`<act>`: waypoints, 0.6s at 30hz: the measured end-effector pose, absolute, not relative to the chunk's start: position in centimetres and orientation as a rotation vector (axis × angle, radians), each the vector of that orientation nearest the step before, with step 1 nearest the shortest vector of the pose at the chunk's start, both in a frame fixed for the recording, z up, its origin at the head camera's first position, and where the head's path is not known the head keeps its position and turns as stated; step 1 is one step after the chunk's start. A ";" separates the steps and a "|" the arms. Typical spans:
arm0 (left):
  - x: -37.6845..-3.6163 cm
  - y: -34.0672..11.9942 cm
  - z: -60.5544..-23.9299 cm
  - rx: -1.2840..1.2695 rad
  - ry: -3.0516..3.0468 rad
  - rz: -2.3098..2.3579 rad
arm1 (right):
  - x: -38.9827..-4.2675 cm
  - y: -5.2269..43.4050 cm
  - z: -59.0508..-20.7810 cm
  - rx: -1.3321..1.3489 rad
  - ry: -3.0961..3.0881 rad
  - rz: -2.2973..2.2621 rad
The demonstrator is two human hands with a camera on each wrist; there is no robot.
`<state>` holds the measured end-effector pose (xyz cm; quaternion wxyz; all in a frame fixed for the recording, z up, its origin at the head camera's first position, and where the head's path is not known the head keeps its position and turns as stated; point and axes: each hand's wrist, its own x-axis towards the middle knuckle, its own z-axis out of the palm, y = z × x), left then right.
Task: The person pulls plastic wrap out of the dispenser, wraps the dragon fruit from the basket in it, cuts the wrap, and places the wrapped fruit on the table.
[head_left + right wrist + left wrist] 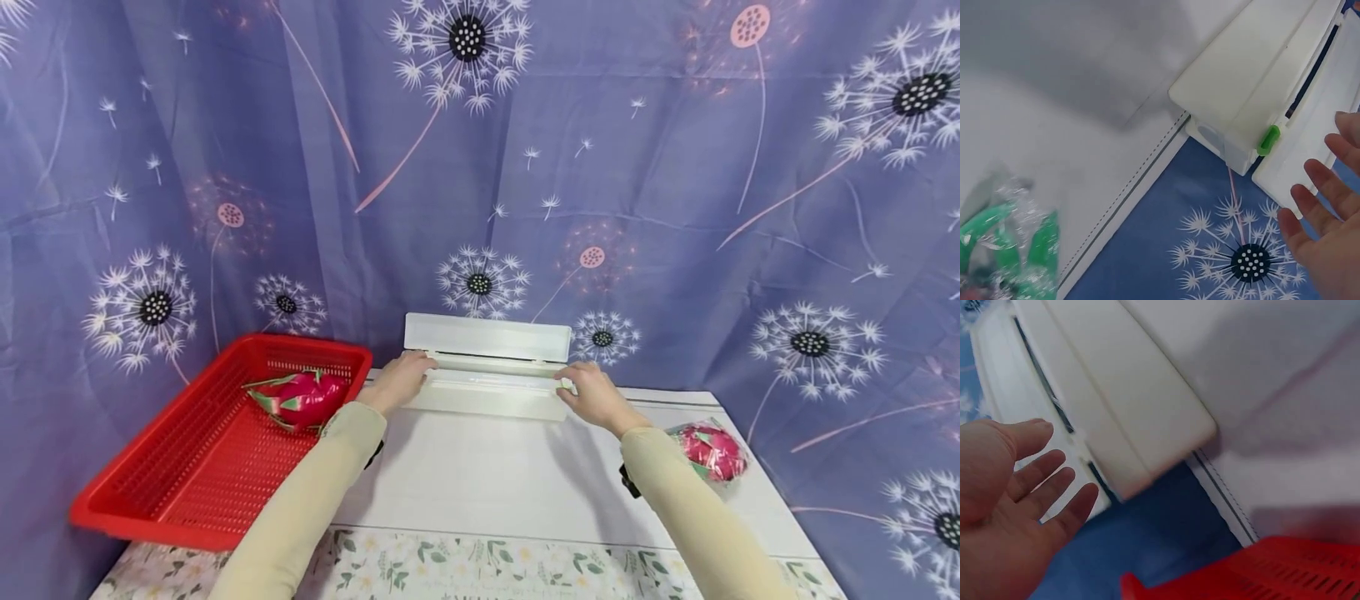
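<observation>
1. Curtain (675, 167): blue-purple cloth printed with dandelion heads, hanging behind both hands and behind the table.
2. Table (480, 475): white top with a flowered strip along the near edge; it carries everything listed below.
3. Basket (187, 475): red plastic mesh, to the left of the left hand, at the table's left edge. It holds one dragon fruit (300, 398), pink with green tips, lying just left of the left forearm.
4. Dispenser box (487, 392): long white plastic case, lid (487, 337) raised and standing upright at the back, set across the far part of the table between the two hands. A small green clip (1268, 140) sits at its right end, in the right wrist view.
5. Wrapped dragon fruit (708, 452): pink, in clear film, lying on the table just right of the right forearm.
6. Left hand (401, 379): at the left end of the box. The left wrist view shows the fingers (1041, 475) straight and spread, grip wide, holding nothing.
7. Right hand (592, 396): at the right end of the box. The right wrist view shows the fingers (1325, 181) extended and apart beside the lid, grip wide, holding nothing.
</observation>
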<state>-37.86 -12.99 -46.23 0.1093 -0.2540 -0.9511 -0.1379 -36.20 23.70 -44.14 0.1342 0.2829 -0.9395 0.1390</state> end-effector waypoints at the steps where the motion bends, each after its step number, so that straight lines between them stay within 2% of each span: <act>1: -38.0 -13.2 -46.2 -0.746 -2.802 -0.391 | -36.7 23.6 -44.2 0.822 -2.727 0.396; 9: -39.2 -14.0 -46.3 -0.761 -2.859 -0.284 | -39.8 23.2 -44.3 0.821 -2.833 0.343; 15: -40.0 -13.9 -46.7 -0.804 -2.875 -0.165 | -40.7 22.9 -44.5 0.757 -2.994 0.301; 18: -40.2 -14.0 -46.7 -0.804 -2.836 -0.100 | -41.0 22.6 -44.4 0.838 -3.011 0.320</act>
